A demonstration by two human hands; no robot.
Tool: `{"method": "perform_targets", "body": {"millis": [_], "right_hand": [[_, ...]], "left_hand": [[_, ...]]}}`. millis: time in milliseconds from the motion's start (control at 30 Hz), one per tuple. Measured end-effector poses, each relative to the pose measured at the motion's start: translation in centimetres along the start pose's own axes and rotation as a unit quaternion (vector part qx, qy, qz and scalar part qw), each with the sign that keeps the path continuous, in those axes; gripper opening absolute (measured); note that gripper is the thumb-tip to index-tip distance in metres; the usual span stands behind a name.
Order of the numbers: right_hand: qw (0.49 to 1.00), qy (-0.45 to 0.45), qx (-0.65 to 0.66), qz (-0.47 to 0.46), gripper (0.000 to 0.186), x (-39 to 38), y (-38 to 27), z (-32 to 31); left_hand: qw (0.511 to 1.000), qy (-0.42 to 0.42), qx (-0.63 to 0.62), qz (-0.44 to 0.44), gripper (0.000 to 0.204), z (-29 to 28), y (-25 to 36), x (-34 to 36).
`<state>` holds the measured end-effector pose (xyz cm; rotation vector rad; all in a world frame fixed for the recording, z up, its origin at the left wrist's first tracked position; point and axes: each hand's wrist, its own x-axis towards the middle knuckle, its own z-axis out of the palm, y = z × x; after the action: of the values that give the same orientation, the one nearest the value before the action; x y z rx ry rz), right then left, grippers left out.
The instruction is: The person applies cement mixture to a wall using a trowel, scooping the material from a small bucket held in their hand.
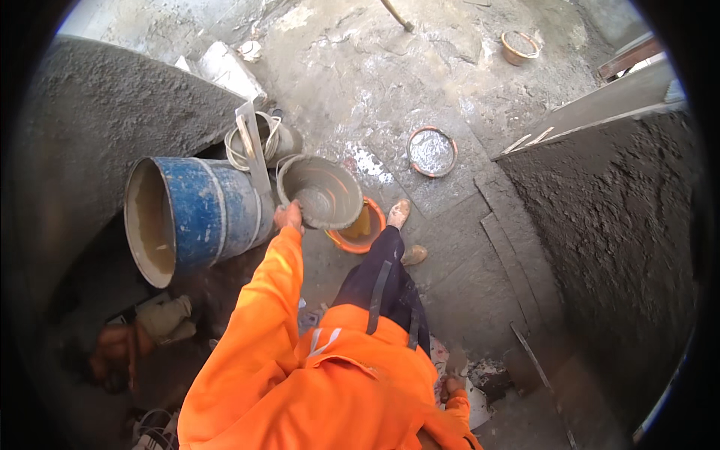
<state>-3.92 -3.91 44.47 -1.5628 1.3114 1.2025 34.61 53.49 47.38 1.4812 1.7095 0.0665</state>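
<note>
My left hand (289,216) is closed on the rim of a mortar-caked bucket (321,180), left of centre. The bucket is tipped so its mouth faces up toward me, and wet grey residue coats its inside. Just behind it on the floor, partly covered, is an orange basin (351,241) with brownish liquid. Close by on the left stands a blue drum (217,202) holding murky water. Low on the right, beside my hip, hangs my right hand (452,385), small and dim; whether its fingers hold anything I cannot make out.
A flat board (256,154) leans by the drum, near a pail (287,142) with coiled cable. Ahead stand a bucket of wet grey mix (433,151) and a smaller bucket (520,49) farther off. Rough grey walls (607,195) rise on both sides; the floor is wet.
</note>
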Motion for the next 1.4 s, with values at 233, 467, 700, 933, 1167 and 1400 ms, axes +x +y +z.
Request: {"method": "perform_targets", "body": {"millis": [233, 467, 700, 933, 1167, 1400], "right_hand": [[0.924, 0.134, -0.105, -0.341, 0.009, 4.6, -13.4, 1.6], [0.974, 0.021, 0.057, -0.22, 0.015, 9.1, -25.3, 5.7], [0.996, 0.03, 0.063, -0.06, 0.016, 17.4, -18.2, 9.1], [0.971, 0.017, 0.22, 0.088, 0.015, 17.8, -5.6, 12.8], [0.88, 0.078, 0.413, 0.222, 0.01, 7.7, 0.5, 19.9], [0.894, 0.021, 0.377, 0.24, 0.017, 2.7, -2.0, 25.3]], "left_hand": [[0.996, -0.049, 0.077, 0.008, 0.034, 12.3, 0.8, 6.3], [0.983, -0.023, -0.178, -0.028, 0.035, 24.4, -4.0, 22.8], [0.929, -0.195, -0.304, -0.081, 0.068, 36.5, -4.7, 22.3], [0.894, -0.431, 0.059, 0.112, 0.091, 51.3, -5.9, 15.0], [0.91, -0.22, 0.111, 0.332, 0.051, 56.1, -6.2, 7.3], [0.733, -0.359, 0.35, 0.459, 0.061, 52.9, -9.3, 4.6]]}}
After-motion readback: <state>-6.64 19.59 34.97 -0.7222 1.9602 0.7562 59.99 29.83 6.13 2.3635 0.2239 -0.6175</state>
